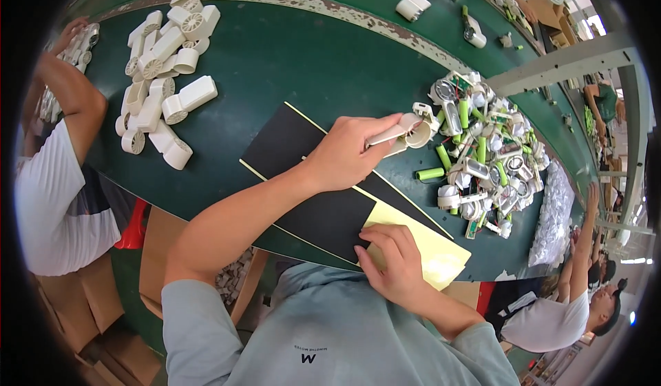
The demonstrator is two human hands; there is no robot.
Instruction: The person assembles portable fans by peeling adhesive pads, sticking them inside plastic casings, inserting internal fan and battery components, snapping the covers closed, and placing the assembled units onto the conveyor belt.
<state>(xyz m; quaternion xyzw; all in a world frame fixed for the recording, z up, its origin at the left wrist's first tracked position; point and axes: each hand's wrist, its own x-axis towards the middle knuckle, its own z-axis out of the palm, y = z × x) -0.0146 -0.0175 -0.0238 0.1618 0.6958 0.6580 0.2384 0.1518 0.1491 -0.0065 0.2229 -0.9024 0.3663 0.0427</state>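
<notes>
My left hand (351,152) is closed around a white plastic housing (387,137) over the middle of the table. At its far end is an open round white part (418,131). Under both hands lie black sheets (320,217) with pale yellow edges. A bare yellow backing sheet (430,248) extends from them toward the right. My right hand (398,258) rests on that backing, its fingers curled and the thumb tip close to the fingertips, at the border of black and yellow. Whatever is between those fingertips is too small to make out.
White housings (165,48) are heaped at the left. To the right lies a pile of opened white units (489,159) with green cells and wires, beside a clear plastic bag (552,214). A co-worker (62,159) is at the left, another person (551,317) at the right. Cardboard boxes (162,255) stand below.
</notes>
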